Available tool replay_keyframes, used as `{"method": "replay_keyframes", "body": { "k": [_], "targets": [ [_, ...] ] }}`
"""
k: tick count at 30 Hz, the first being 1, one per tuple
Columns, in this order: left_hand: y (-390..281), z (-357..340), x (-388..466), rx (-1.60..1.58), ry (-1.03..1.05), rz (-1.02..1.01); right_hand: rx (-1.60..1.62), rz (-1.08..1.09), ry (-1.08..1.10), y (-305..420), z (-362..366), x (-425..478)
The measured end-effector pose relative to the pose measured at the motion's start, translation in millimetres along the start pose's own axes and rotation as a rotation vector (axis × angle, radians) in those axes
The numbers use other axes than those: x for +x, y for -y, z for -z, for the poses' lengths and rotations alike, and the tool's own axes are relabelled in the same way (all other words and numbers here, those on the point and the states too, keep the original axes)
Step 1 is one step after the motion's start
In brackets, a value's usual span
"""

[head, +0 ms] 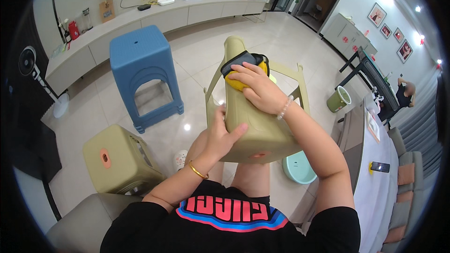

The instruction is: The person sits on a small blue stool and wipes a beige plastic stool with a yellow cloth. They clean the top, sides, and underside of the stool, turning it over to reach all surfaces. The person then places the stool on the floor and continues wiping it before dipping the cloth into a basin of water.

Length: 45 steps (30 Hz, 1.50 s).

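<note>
A khaki-green plastic stool point(260, 126) lies tipped over my thighs, its legs pointing away from me and its seat with an orange-rimmed hole facing me. My left hand point(225, 131) grips the stool's left edge, thumb on the upper side and fingers partly hidden behind it. A yellow and grey cleaning cloth point(242, 65) is pressed against one leg of the stool. Over the cloth lies my right hand point(258, 86), fingers spread flat on it.
To the left stand a blue plastic stool point(140, 52) and a second khaki stool point(109, 158). A mint-green basin point(299, 168) sits on the floor by my right knee. Farther right are a green bin point(339, 99) and a table point(372, 175) with a phone point(380, 167). Someone point(404, 93) sits beyond.
</note>
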<state>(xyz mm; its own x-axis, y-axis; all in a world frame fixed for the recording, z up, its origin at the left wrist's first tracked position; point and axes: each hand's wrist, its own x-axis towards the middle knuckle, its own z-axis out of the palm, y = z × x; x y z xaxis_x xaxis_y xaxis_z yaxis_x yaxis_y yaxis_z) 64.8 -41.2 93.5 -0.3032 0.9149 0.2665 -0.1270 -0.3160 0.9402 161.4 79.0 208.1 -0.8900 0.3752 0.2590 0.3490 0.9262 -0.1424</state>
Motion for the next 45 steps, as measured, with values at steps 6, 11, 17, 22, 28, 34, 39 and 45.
{"method": "replay_keyframes", "body": {
  "k": [6,11,17,22,28,34,39,45],
  "targets": [
    [16,-2,-9,-0.041,0.053,-0.153,-0.178,-0.047,0.019,29,11,5],
    [-8,-15,-14,0.082,0.075,-0.059,-0.176,-0.278,-0.042,-43,8,78],
    [-10,-7,-21,0.293,0.058,-0.097,-0.170,-0.235,0.003,-19,18,53],
    [11,-12,8,0.108,-0.002,-0.130,-0.120,-0.176,0.052,35,22,-26],
    [54,-17,12,0.118,-0.113,-0.273,-0.430,-0.128,0.000,113,8,-105],
    [20,-16,6,-0.057,0.032,-0.132,-0.489,-0.190,-0.237,116,-17,-101],
    [29,1,5,0.025,0.014,-0.062,-0.365,-0.333,-0.428,96,-19,-92],
    [42,7,16,-0.123,0.014,-0.049,-0.431,-0.623,-0.524,24,-11,-144]
  ]
}}
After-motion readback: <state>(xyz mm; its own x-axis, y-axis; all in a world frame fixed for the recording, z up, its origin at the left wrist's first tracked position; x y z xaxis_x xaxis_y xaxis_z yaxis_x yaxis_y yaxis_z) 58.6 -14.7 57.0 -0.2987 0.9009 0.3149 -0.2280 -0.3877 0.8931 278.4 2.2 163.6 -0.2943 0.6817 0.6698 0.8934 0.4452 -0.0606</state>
